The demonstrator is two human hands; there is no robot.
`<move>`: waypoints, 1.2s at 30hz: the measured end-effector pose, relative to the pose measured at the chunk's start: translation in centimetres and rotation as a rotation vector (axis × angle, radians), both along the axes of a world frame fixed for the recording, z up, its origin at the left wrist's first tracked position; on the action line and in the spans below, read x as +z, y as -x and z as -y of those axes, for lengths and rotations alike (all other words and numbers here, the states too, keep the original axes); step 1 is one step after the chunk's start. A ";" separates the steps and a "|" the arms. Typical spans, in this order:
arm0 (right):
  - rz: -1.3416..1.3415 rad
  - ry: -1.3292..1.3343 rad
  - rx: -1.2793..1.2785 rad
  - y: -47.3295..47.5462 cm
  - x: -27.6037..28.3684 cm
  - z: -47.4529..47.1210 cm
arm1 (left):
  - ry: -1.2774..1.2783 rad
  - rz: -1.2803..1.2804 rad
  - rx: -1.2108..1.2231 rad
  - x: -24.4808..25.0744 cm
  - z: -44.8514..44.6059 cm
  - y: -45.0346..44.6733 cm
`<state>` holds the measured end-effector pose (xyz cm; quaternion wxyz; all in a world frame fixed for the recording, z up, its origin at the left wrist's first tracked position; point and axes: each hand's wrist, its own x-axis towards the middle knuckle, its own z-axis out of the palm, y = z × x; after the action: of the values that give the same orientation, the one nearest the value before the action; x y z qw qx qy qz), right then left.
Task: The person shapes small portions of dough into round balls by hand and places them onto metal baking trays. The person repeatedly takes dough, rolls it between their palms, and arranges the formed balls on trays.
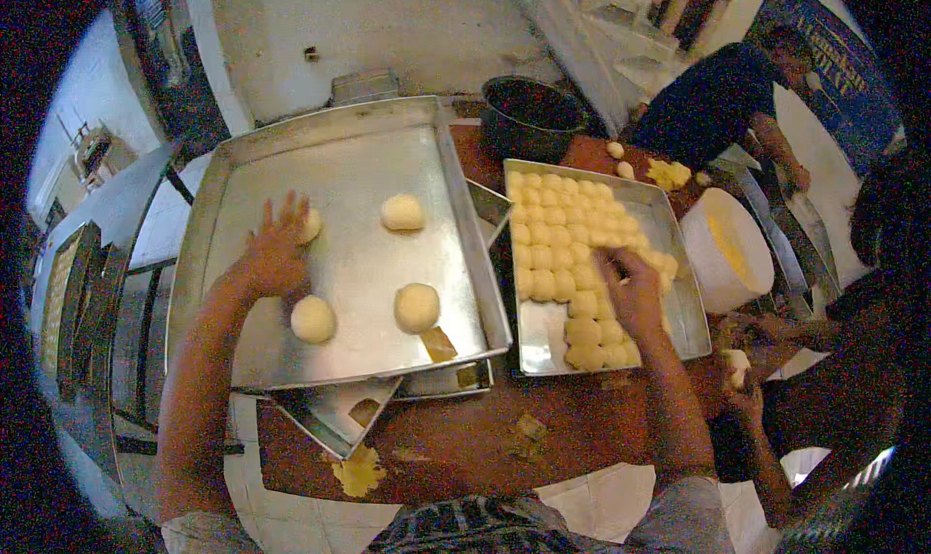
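Observation:
My left hand (280,245), fingers spread, is over the left part of a large metal baking tray (349,154). It partly covers a dough ball (313,227) beside its fingertips. Another dough ball (313,319) lies below that hand; two more, an upper one (403,213) and a lower one (417,307), sit further right in the tray. My right hand (631,288) is curled above a second metal tray (542,336), which holds closely packed small dough balls (553,223). Whether its fingers hold a piece cannot be made out.
A dark pot (531,118) stands behind the trays. A white tub (727,252) is right of the packed tray. More trays (342,408) lie under the large one on the reddish table (465,438). Co-workers are at the right, one with hands (749,387) near the table.

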<state>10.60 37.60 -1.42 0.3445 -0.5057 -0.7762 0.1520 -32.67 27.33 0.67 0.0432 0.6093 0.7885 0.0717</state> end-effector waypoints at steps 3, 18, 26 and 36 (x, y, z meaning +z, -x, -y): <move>0.236 0.199 0.121 0.5 -5.2 -0.3 | -0.376 -0.087 -0.127 3.5 1.8 -3.3; 0.065 -0.067 0.383 1.7 5.7 5.8 | -0.270 0.852 -0.048 4.1 24.4 -13.1; 0.002 0.373 1.024 6.6 7.1 20.0 | -0.449 0.952 -0.329 -3.7 25.1 -20.1; 0.185 0.041 1.104 16.4 -10.7 24.1 | -0.462 1.435 0.675 -10.1 36.2 -15.2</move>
<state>-5.77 13.55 -12.15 0.1344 -0.0421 -0.9497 0.2797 -17.44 -8.91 -9.47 0.3861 0.1391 0.6752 0.6129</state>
